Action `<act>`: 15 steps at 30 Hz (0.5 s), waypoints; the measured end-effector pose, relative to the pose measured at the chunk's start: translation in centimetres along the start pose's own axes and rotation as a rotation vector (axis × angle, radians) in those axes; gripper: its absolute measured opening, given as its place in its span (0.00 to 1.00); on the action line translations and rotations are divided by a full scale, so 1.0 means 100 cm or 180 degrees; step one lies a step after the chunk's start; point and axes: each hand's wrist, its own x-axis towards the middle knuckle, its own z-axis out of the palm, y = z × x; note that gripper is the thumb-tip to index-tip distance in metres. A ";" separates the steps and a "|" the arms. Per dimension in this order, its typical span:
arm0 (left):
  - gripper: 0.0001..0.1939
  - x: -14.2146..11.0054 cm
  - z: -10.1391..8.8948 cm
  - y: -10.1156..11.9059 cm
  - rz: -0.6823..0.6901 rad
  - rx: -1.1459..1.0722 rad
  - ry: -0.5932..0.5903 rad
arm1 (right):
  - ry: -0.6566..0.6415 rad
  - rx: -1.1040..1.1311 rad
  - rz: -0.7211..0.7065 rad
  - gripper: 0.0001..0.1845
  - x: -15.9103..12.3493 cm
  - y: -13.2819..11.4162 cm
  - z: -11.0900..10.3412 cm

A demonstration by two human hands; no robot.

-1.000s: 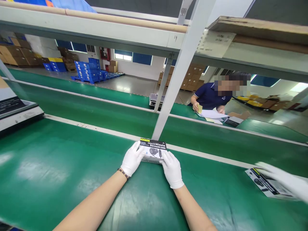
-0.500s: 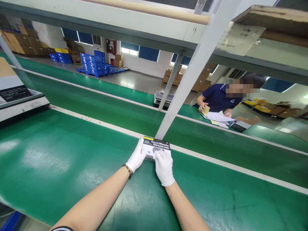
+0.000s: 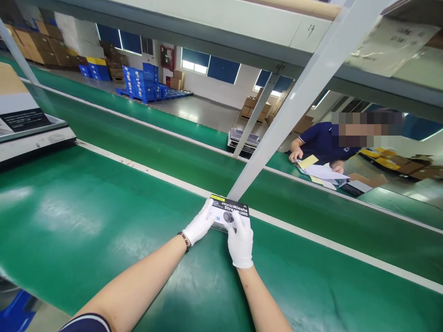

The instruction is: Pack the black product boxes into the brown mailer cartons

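Gloved left hand (image 3: 199, 225), gloved right hand (image 3: 240, 243), fingers grasping rectangular box (image 3: 225, 212); glossy green surface (image 3: 114, 203)

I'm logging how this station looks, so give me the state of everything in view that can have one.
Printed box: printed face up; whether its ends are sealed is hidden by the hands.
Left hand: gloved, gripping the box's left end.
Right hand: gloved, fingers over the box's right part.
Co-worker's carton: flap raised.
Blue crates: stacked.
Middle window's left blind: partly lowered.
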 end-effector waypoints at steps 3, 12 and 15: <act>0.34 -0.001 -0.001 0.005 0.0034 0.0104 -0.0045 | -0.0263 -0.0089 0.0296 0.14 0.006 -0.003 -0.004; 0.30 -0.026 -0.005 0.033 0.0128 0.0378 -0.1372 | -0.0879 -0.1043 -0.0582 0.18 -0.014 -0.039 -0.031; 0.30 -0.028 -0.006 0.041 -0.0029 0.0460 -0.1534 | -0.0879 -0.1211 -0.0202 0.20 -0.025 0.002 -0.061</act>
